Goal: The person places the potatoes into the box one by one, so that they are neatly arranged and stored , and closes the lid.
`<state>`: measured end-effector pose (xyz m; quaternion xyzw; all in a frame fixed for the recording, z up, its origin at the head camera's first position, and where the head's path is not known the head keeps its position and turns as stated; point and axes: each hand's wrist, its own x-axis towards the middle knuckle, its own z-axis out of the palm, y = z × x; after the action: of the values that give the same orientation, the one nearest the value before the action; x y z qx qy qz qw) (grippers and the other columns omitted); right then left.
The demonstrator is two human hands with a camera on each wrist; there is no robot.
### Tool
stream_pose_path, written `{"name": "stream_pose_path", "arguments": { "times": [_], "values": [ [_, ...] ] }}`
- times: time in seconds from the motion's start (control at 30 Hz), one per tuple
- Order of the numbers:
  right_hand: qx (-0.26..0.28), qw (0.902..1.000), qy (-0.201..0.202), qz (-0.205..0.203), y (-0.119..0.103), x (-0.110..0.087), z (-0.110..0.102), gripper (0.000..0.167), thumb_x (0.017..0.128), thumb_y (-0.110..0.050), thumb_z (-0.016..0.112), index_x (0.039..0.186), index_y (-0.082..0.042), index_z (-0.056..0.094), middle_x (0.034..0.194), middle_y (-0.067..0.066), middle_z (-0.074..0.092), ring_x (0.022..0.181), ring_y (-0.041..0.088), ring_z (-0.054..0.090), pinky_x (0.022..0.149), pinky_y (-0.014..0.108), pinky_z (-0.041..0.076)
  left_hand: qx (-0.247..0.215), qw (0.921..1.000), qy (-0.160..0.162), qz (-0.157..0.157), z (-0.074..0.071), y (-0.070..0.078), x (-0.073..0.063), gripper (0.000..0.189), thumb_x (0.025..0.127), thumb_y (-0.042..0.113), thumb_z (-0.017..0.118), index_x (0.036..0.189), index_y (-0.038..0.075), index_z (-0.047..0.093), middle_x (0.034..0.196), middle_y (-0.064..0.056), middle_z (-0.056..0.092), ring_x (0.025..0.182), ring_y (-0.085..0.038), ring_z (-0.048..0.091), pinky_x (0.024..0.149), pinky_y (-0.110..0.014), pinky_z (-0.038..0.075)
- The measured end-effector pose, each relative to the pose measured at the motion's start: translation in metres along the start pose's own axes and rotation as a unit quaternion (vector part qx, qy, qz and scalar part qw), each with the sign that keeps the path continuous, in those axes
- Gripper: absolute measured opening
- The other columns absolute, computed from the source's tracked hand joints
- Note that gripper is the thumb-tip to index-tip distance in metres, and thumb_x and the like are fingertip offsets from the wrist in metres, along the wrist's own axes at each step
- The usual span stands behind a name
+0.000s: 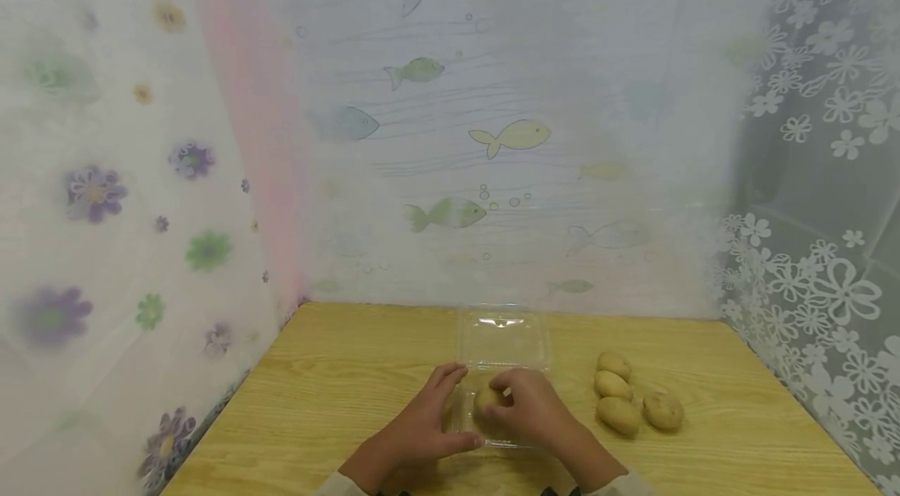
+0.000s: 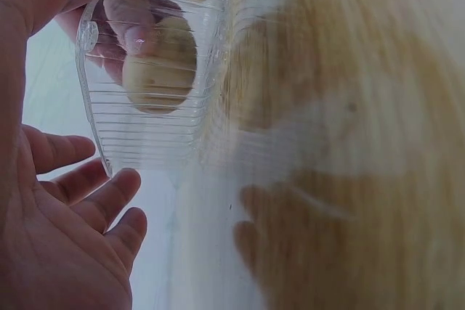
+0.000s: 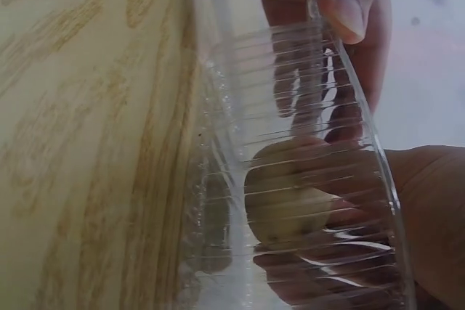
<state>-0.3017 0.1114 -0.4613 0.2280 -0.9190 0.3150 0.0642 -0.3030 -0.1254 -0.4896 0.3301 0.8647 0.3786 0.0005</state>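
A clear plastic clamshell container (image 1: 506, 443) stands on the table with its lid (image 1: 504, 344) folded back, away from me. Inside it, my right hand (image 1: 530, 402) pinches a potato (image 1: 485, 401) between thumb and fingers. Through the ribbed wall in the left wrist view, the fingertips show on the potato (image 2: 163, 78). My left hand (image 1: 418, 424) spans the container's left side, its thumb at the near rim and its fingers spread loosely along the far left. The right wrist view has the left thumb (image 3: 347, 9) at the rim's corner.
Right of the container, several potatoes lie on the wooden table (image 1: 337, 355): a row of three (image 1: 613, 385) and one more potato (image 1: 663, 410) beside it. Patterned curtains (image 1: 492, 168) hang along the table's back and both sides.
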Motion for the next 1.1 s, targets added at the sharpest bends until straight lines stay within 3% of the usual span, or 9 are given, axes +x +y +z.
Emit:
{"name": "stream_pose_path", "arguments": {
  "times": [0.3, 0.53, 0.73, 0.9, 1.1],
  "values": [
    [0.004, 0.9999, -0.012, -0.006, 0.0005, -0.0010, 0.0021, 0.039, 0.083, -0.027, 0.088, 0.111, -0.001, 0.076, 0.114, 0.014, 0.076, 0.088, 0.023, 0.075, 0.074, 0.035, 0.062, 0.006, 1.0000, 0.001, 0.005, -0.0020, 0.0039, 0.0004, 0.104, 0.088, 0.063, 0.075, 0.163, 0.009, 0.028, 0.165, -0.008, 0.028, 0.146, -0.034, 0.041, 0.111, -0.060, 0.044],
    [-0.014, 0.9989, -0.032, -0.030, -0.0006, -0.0001, -0.0013, 0.030, 0.086, -0.019, 0.083, 0.110, -0.002, 0.078, 0.112, 0.013, 0.077, 0.088, 0.021, 0.073, 0.075, 0.034, 0.061, 0.005, 1.0000, -0.002, 0.005, -0.0025, 0.0054, 0.0003, 0.103, 0.088, 0.060, 0.075, 0.162, 0.007, 0.028, 0.165, -0.011, 0.029, 0.146, -0.035, 0.041, 0.111, -0.061, 0.044],
    [-0.022, 0.9983, -0.042, -0.034, -0.0025, -0.0008, -0.0046, 0.036, 0.081, -0.012, 0.083, 0.114, 0.000, 0.077, 0.113, 0.015, 0.076, 0.086, 0.022, 0.073, 0.077, 0.035, 0.060, 0.001, 1.0000, -0.006, 0.005, -0.0023, 0.0041, -0.0001, 0.102, 0.089, 0.057, 0.076, 0.162, 0.006, 0.027, 0.165, -0.011, 0.028, 0.146, -0.036, 0.042, 0.110, -0.061, 0.045],
    [0.000, 0.9989, -0.043, -0.019, 0.0002, -0.0004, -0.0042, 0.039, 0.080, -0.010, 0.083, 0.116, 0.000, 0.076, 0.118, 0.017, 0.075, 0.087, 0.023, 0.075, 0.078, 0.040, 0.062, -0.001, 1.0000, -0.007, 0.002, -0.0021, 0.0036, -0.0002, 0.102, 0.089, 0.058, 0.075, 0.163, 0.008, 0.026, 0.165, -0.010, 0.027, 0.146, -0.036, 0.041, 0.110, -0.060, 0.045],
    [0.018, 0.9996, -0.022, -0.001, 0.0024, 0.0003, -0.0017, 0.034, 0.080, -0.011, 0.086, 0.111, -0.002, 0.075, 0.114, 0.014, 0.076, 0.086, 0.023, 0.077, 0.073, 0.035, 0.062, -0.004, 0.9999, -0.013, -0.005, -0.0028, 0.0044, -0.0003, 0.101, 0.090, 0.058, 0.074, 0.164, 0.011, 0.025, 0.167, -0.009, 0.025, 0.147, -0.036, 0.040, 0.110, -0.061, 0.044]
  ]
}}
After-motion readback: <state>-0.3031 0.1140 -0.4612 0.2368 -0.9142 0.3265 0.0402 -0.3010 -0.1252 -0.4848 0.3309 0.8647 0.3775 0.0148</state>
